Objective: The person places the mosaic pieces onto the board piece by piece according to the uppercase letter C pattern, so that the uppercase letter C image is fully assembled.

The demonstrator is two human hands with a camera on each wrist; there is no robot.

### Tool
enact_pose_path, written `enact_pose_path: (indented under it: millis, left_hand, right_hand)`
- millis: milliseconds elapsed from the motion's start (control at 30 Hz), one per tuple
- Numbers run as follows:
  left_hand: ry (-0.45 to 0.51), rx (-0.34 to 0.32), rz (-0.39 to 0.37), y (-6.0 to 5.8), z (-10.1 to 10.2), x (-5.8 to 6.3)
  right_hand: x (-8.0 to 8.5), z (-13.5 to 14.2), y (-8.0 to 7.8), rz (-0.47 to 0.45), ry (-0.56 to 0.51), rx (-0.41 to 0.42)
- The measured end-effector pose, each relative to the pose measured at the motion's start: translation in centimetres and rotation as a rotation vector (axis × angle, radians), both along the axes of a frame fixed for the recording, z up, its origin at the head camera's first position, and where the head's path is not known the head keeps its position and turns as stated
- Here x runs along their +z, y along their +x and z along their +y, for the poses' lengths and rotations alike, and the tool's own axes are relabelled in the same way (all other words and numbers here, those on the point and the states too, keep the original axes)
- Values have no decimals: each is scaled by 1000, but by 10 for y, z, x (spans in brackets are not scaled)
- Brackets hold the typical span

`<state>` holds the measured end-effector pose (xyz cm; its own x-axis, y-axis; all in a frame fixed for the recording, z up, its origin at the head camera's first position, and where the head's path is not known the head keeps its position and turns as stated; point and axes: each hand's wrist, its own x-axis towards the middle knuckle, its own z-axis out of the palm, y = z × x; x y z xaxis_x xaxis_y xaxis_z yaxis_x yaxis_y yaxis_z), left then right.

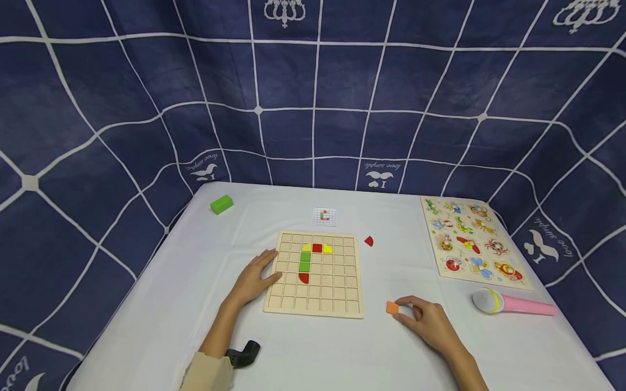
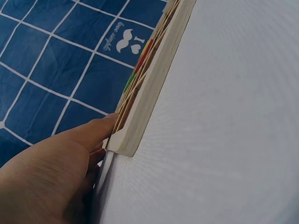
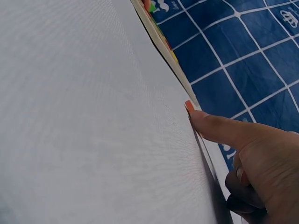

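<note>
A wooden grid board [image 1: 337, 298] lies flat on the white table, with colored tiles set in its upper left cells: a red square [image 1: 317, 248] between two yellow pieces, green squares [image 1: 305, 262] and a red quarter-round [image 1: 304, 278] below. My left hand [image 1: 254, 277] rests at the board's left edge, its thumb [image 2: 100, 130] touching the rim in the left wrist view. To the right of the board, my right hand [image 1: 430, 320] pinches an orange square tile [image 1: 392, 308] between thumb and fingertip, at the table surface. In the right wrist view only a sliver of the orange tile [image 3: 189, 106] shows.
A small pattern card [image 1: 325, 216] lies behind the board, and a loose red quarter-round [image 1: 369, 241] to its right. A green block [image 1: 221, 205] is at the back left. An animal puzzle board [image 1: 471, 244] and a pink microphone [image 1: 513, 304] lie on the right.
</note>
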<state>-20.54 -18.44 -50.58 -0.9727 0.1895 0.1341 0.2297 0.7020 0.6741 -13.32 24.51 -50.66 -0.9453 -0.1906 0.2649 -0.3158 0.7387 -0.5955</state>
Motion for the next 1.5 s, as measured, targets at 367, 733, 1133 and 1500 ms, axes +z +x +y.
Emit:
enact_pose_path:
  millis: [367, 733, 1133, 1500]
  left_hand:
    - [-2, -2, 1, 1, -1, -2]
    - [-14, 1, -3, 1, 1, -1]
    - [2, 6, 0, -1, -1, -3]
    - [-2, 6, 2, -1, 0, -2]
  right_hand:
    - [8, -15, -10, 72, -15, 16]
    - [26, -65, -31, 164, 24, 106]
    - [31, -133, -57, 143, -44, 132]
    - [13, -160, -69, 81, -40, 157]
